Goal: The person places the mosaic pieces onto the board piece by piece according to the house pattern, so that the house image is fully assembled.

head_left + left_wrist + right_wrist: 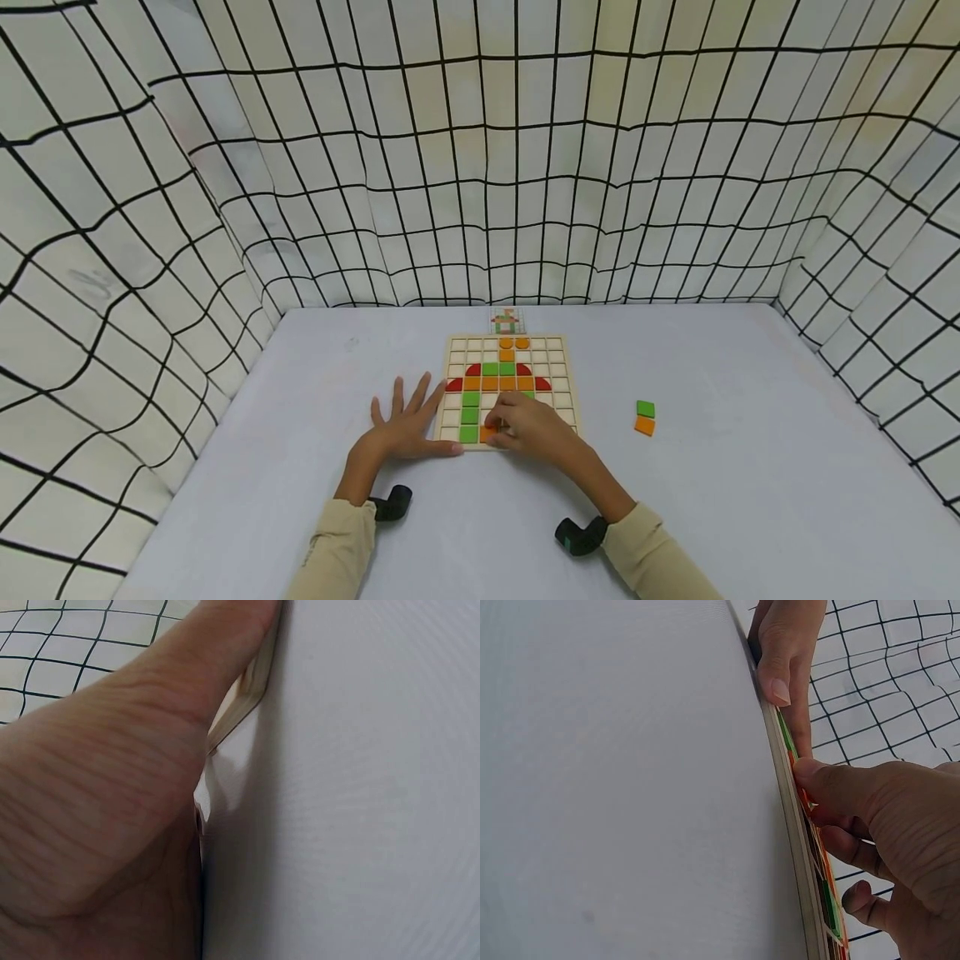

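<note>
A square wooden grid board (557,354) lies on the table with green, orange and red tiles making a pattern in its cells. Fingers spread, my left hand (405,432) rests at the board's front left corner, its thumb along the front edge. My right hand (534,427) is over the lower part of the board, fingers curled, with thumb and fingertips on an orange square tile (487,434) in the bottom row. Beside that tile stands a column of green tiles (469,416). The right hand hides several cells. In the right wrist view, the thumb (821,774) presses at the board's front edge.
One loose green tile (645,408) and one orange tile (644,426) lie on the white table (720,483) to the right. A small pattern card (507,321) sits behind the board. Black netting (517,179) over white walls encloses the table's back and sides.
</note>
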The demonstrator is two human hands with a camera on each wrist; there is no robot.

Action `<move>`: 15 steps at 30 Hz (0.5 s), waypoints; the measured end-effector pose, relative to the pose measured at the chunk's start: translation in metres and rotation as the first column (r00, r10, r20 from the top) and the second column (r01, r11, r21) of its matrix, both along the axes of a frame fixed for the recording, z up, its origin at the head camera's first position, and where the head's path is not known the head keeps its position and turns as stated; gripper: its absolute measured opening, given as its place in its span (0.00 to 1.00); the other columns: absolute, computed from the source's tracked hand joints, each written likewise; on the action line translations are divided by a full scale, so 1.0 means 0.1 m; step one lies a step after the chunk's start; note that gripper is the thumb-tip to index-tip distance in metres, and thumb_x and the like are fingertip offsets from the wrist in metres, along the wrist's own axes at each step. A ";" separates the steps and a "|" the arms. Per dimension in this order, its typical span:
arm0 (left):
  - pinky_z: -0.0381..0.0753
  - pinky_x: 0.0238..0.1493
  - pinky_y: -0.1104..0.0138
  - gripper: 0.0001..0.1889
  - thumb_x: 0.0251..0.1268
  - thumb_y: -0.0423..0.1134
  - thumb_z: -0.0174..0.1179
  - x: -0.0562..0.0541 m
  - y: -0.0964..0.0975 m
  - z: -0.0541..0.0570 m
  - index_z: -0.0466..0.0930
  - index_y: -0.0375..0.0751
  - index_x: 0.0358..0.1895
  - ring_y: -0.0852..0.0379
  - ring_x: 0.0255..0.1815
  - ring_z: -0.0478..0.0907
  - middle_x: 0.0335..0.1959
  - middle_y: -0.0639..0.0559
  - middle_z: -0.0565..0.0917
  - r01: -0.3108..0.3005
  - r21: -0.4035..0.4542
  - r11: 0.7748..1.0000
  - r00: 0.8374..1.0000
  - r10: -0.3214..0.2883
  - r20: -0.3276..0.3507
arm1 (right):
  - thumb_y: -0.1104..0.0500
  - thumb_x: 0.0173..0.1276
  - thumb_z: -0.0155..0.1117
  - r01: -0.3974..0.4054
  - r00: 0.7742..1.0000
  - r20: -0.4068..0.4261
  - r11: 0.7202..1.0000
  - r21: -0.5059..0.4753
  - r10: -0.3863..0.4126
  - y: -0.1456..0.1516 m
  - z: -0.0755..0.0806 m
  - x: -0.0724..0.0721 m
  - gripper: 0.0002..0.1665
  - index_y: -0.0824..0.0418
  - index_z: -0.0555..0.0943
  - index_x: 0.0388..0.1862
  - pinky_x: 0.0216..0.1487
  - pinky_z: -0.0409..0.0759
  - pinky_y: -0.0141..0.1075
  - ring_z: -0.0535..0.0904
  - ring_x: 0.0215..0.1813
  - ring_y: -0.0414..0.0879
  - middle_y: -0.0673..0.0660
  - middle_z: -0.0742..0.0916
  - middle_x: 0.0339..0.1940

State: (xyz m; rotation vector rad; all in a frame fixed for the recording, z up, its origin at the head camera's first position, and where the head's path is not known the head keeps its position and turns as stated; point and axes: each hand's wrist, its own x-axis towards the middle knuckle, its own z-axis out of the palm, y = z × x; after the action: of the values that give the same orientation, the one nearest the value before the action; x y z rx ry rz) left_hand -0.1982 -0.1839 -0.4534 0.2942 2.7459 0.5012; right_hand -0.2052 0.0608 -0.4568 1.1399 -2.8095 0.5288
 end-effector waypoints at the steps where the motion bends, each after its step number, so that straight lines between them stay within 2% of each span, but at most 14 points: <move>1: 0.24 0.66 0.28 0.61 0.48 0.74 0.62 0.00 0.00 0.00 0.40 0.53 0.80 0.31 0.77 0.19 0.81 0.44 0.33 0.000 0.000 1.000 1.000 0.000 -0.001 | 0.47 0.63 0.70 -0.002 1.000 -0.004 1.000 -0.003 0.002 0.00 0.00 0.00 0.13 0.53 0.86 0.40 0.43 0.79 0.29 0.75 0.41 0.37 0.47 0.83 0.41; 7: 0.24 0.66 0.28 0.61 0.47 0.75 0.62 0.00 0.00 0.00 0.40 0.53 0.80 0.31 0.77 0.18 0.81 0.44 0.33 0.000 -0.002 1.000 1.000 0.000 -0.001 | 0.46 0.63 0.70 -0.014 1.000 -0.028 1.000 -0.009 0.014 0.00 -0.01 0.01 0.14 0.53 0.86 0.40 0.42 0.78 0.28 0.74 0.39 0.37 0.47 0.83 0.41; 15: 0.24 0.66 0.28 0.60 0.49 0.72 0.63 0.02 0.01 0.03 0.41 0.52 0.80 0.30 0.77 0.19 0.81 0.43 0.33 -0.006 0.008 1.000 1.000 0.006 -0.004 | 0.45 0.63 0.69 -0.019 1.000 -0.014 1.000 -0.016 0.019 0.02 -0.01 0.02 0.15 0.53 0.85 0.41 0.41 0.78 0.27 0.74 0.38 0.36 0.47 0.82 0.41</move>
State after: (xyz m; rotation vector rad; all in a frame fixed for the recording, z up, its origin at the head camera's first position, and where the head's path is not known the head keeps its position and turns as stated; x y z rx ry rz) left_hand -0.1962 -0.1830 -0.4507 0.2898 2.7503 0.5141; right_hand -0.2037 0.0627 -0.4576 1.1639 -2.7803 0.5410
